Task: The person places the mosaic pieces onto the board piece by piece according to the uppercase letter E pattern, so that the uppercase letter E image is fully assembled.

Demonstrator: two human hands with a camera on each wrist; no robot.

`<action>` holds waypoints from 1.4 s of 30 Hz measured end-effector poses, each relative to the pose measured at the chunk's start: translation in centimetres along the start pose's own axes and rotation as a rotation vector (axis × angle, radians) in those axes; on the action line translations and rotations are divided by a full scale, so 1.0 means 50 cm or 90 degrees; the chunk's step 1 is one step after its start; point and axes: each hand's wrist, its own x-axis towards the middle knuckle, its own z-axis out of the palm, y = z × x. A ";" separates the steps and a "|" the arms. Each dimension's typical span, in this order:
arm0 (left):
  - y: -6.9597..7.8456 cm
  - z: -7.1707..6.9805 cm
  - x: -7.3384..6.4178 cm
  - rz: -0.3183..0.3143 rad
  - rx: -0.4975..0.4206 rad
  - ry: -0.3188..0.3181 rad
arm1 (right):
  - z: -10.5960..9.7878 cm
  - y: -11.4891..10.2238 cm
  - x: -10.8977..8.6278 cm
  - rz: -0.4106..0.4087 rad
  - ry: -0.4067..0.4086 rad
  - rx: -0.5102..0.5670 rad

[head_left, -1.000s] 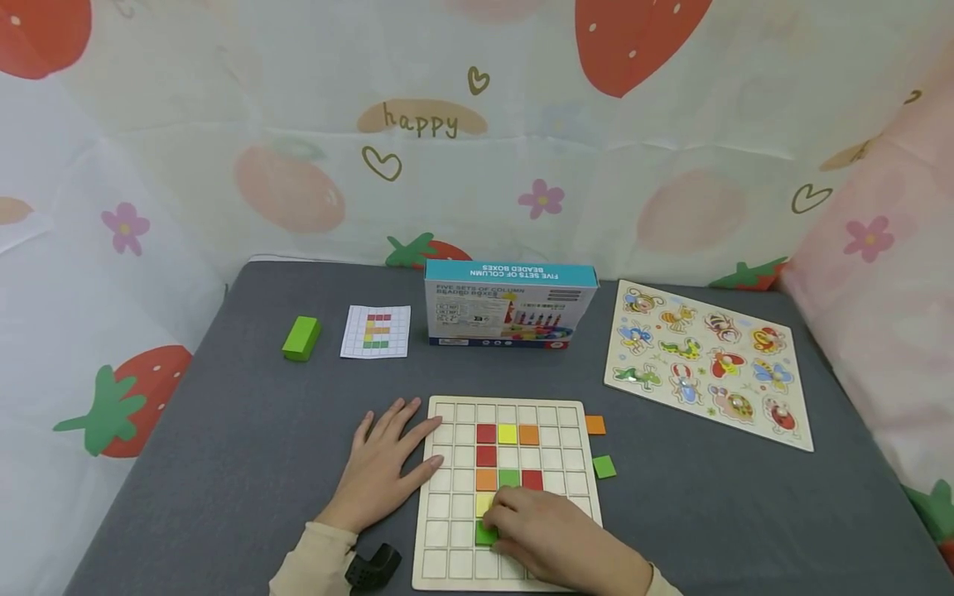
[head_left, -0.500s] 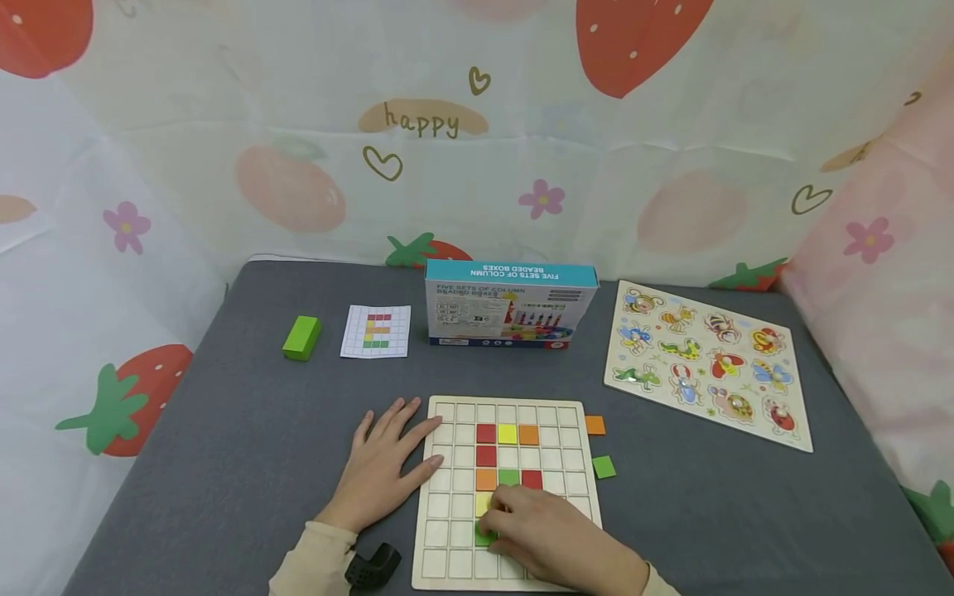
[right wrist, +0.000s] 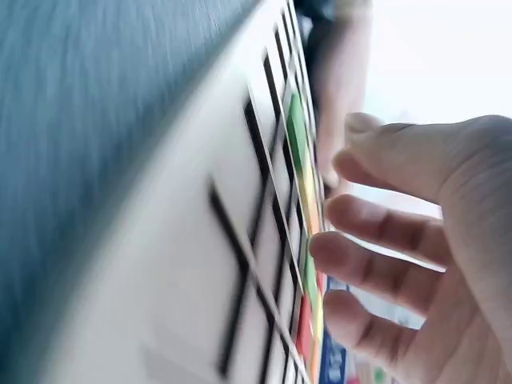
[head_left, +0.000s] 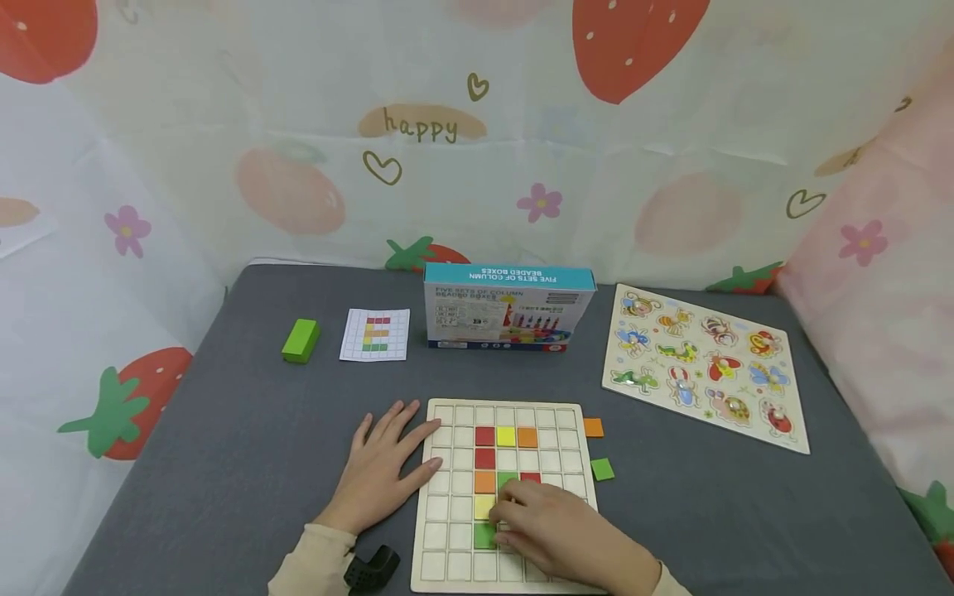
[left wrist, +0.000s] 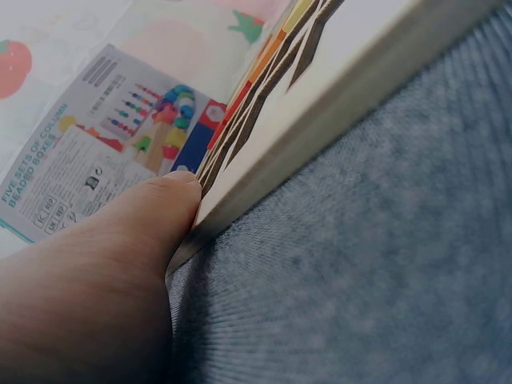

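Observation:
A pale wooden grid board lies on the dark cloth. My left hand rests spread at its left edge, thumb and index fingertip touching the frame; in the left wrist view the thumb lies against the rim. My right hand hovers over the lower middle of the board, fingers loosely bent and nothing between them. Just left of its fingertips a green tile sits in a cell, below a yellow tile, an orange tile and a red tile. The right hand partly covers another red tile.
An orange tile and a green tile lie right of the board. Behind stand a bead-toy box, a pattern card and a green block. An insect puzzle board lies at the back right.
The right hand's fingers have let go of the green tile in the lower row and shifted slightly right, uncovering it. The left hand stays in place.

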 end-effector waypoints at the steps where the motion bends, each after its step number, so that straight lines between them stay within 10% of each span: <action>1: 0.000 0.000 -0.001 0.000 0.000 -0.002 | -0.005 0.007 -0.006 0.011 0.011 0.003; 20: -0.005 0.002 -0.003 -0.008 -0.013 -0.003 | -0.102 0.198 -0.100 0.281 0.086 -0.071; 42: 0.000 -0.002 -0.001 -0.006 -0.010 -0.001 | -0.076 0.218 -0.094 0.252 0.124 -0.090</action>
